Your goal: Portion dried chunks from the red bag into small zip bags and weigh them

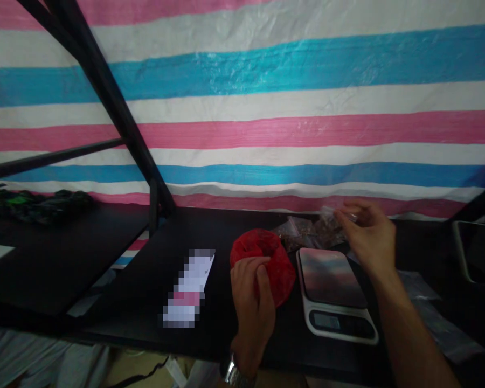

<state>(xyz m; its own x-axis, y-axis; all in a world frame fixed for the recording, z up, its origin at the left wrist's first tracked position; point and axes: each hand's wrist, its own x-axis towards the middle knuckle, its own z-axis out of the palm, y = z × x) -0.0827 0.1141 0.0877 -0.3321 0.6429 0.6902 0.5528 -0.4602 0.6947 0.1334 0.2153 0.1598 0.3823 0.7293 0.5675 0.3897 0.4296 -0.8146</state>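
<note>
In the head view, the left hand (254, 293) gripped the near rim of a red bag (282, 276), just left of the scale (331, 277), thumb and fingers together. The bag was roundish, without a clear long axis, its mouth facing up. Behind the scale, the right hand (345, 216) pinched a clear bag (327, 217); beside it, small bags (302, 231) held brownish pieces.

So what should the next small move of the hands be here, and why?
Probably the right hand should lift the clear plastic bag it seems to pinch, up and away from the other clear bags. These crowd together just behind the digital scale, so it might catch on them, and the left hand is occupied at the red bag.
</note>
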